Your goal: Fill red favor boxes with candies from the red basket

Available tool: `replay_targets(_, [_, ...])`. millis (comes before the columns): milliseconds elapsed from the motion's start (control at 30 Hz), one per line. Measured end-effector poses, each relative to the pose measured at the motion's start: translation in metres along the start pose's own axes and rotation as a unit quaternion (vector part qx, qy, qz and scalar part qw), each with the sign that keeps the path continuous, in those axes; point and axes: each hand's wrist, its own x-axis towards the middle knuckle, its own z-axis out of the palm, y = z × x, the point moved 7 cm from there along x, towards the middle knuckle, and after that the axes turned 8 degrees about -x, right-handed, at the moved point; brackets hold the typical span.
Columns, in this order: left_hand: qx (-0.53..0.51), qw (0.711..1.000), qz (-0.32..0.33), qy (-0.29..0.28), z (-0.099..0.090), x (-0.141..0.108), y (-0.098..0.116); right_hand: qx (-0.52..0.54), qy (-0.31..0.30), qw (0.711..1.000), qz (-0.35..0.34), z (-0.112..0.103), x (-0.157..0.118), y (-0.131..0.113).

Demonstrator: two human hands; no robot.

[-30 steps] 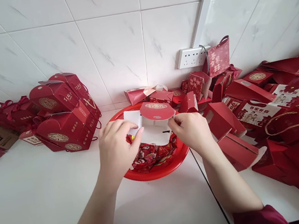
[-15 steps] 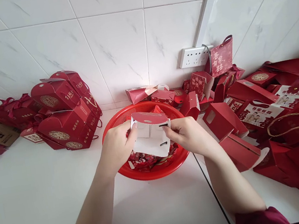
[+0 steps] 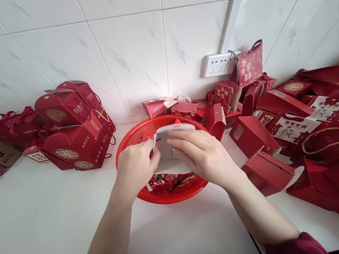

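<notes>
Over a red plastic basket (image 3: 168,199) I hold a small paper gift box (image 3: 165,156), white inside, its far flap raised. My left hand (image 3: 137,162) is closed on the box's left edge, thumb on the inner face. My right hand (image 3: 202,149) is wrapped over the right side, its fingers reaching across the white inside; its thumb is hidden. A short dark cord end (image 3: 158,139) shows near my left thumb. Beneath the box, red patterned packets (image 3: 165,181) lie in the basket.
Stacked red gift boxes (image 3: 72,147) stand on the left of the white table (image 3: 43,226). Many red boxes and bags (image 3: 319,128) crowd the right side. Small boxes (image 3: 159,106) lie behind the basket. A power strip (image 3: 219,64) is on the tiled wall. A black cable (image 3: 257,246) runs near my right forearm.
My right hand has shifted from pinching the box's right edge to reaching across its inside. The box has turned, and its red outer flap face no longer shows. My left hand keeps its grip.
</notes>
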Motion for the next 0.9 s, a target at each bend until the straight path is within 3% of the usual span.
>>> replay_targets(200, [0.030,0.987,0.134,0.088,-0.008,-0.004,0.018,-0.118,-0.005,0.990,0.074,0.006,-0.003,0.020])
replay_targets(300, [0.038,0.974,0.177,0.139,-0.013,-0.005,0.026,-0.131,-0.068,0.982,0.115,0.015,-0.008,0.029])
replay_targets(433, [-0.018,0.963,0.204,0.177,-0.024,-0.011,0.039,-0.177,-0.162,0.949,0.206,0.027,-0.015,0.041])
replay_targets(500, [-0.060,0.953,0.237,0.182,-0.032,-0.020,0.052,-0.190,-0.162,0.938,0.239,0.028,-0.016,0.044])
replay_targets(600, [-0.080,0.948,0.278,0.136,-0.033,-0.032,0.071,-0.170,-0.151,0.930,0.290,0.025,-0.016,0.050])
replay_targets(700, [-0.064,0.964,0.233,0.112,-0.026,-0.033,0.069,-0.104,-0.149,0.925,0.334,0.023,-0.017,0.056])
replay_targets(900, [0.013,0.970,0.055,0.237,-0.031,-0.022,0.025,0.014,-0.142,0.920,0.366,0.019,-0.018,0.059])
